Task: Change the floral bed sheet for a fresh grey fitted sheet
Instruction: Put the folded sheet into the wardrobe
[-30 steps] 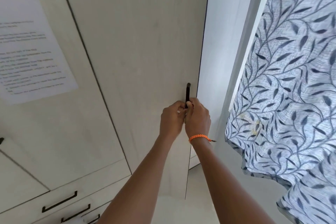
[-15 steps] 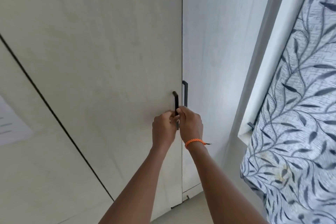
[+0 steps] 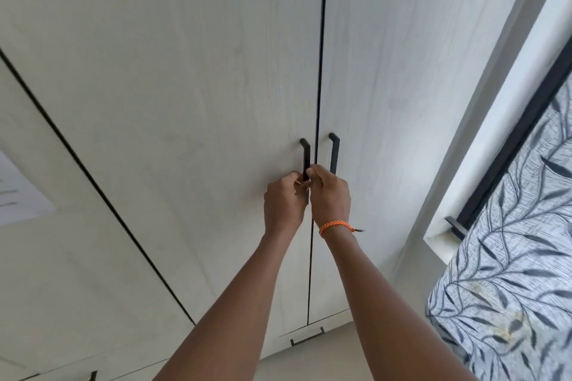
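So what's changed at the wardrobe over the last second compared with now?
The right-hand door came round from open to nearly flush, so its handle now shows beside the left door's handle. The view also swung right, leaving only a corner of the taped paper in sight. Nothing was taken up or let go: the left hand and right hand stay together at the left door's handle, and the leaf-print curtain hangs as before.

Both hands (image 3: 306, 195) crowd the lower half of the left handle (image 3: 305, 158), leaving only its upper half bare. The right handle (image 3: 333, 153), just across the door gap (image 3: 320, 71), is unobstructed. Left of the handles the door face (image 3: 170, 86) is bare. Well right of the handles hangs the curtain (image 3: 510, 272).
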The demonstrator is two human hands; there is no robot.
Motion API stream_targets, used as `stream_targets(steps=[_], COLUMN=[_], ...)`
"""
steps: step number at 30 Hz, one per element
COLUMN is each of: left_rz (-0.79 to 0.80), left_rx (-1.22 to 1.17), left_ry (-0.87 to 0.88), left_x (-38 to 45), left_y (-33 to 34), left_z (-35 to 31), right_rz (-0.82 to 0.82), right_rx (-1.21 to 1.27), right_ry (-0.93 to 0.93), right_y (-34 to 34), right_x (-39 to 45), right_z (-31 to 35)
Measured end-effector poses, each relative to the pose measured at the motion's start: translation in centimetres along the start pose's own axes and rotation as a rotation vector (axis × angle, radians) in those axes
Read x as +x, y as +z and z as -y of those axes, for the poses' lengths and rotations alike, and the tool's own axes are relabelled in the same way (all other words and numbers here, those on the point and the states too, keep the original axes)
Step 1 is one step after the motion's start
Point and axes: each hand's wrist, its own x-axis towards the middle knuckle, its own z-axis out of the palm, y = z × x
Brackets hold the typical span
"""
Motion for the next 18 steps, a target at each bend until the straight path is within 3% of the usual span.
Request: stream_targets(steps=[5, 11, 18], left_rz=[0.024, 0.006, 0.061], left_rx=[-0.052, -0.107, -0.213], left_ry=[-0.069, -0.187, -0.324], left_x=[-1.8, -8.0, -16.1], left_y=[-0.5, -4.3, -15.1], left_z=[1.0, 7.6, 18.2], right_rz=[-0.030, -0.127, 0.084], right_rx=[-0.072, -0.058, 0.059], right_ry=[0.075, 0.205, 0.205], right_y=[0.2, 3.7, 11.7], right_x=[-2.7, -10.2, -22.1], right_z=[-1.4, -1.6, 3.8])
